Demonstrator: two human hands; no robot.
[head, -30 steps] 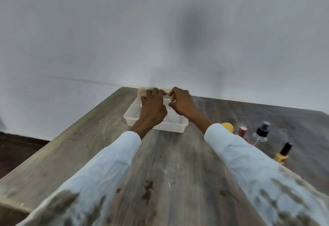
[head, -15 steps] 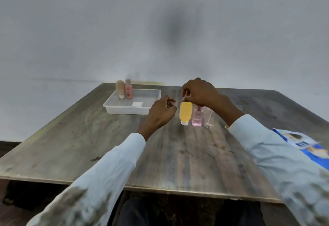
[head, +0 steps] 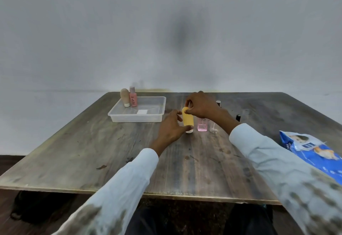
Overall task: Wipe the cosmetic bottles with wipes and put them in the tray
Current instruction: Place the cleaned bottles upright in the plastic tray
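Observation:
A yellow bottle (head: 187, 121) stands cap-down on the table, right of the tray. My right hand (head: 202, 107) pinches its top end from above. My left hand (head: 171, 128) holds it from the left, thumb by the white cap and fingertips near the top. The clear plastic tray (head: 118, 119) sits at the back left; a beige tube (head: 125, 95) and a pink bottle (head: 133, 99) stand in its far left corner. A pink square bottle (head: 202, 126) and a clear bottle (head: 213, 127) stand just right of the yellow one, partly behind my right wrist.
A blue pack of wipes (head: 312, 150) lies at the right edge of the wooden table (head: 92, 153). A silver-capped bottle (head: 218, 103) and a dark-capped one (head: 238, 117) peek out behind my right arm. A grey wall stands behind the table.
Both hands left the tray and came right. My right hand took the yellow bottle by its top; my left hand has now closed in on its side.

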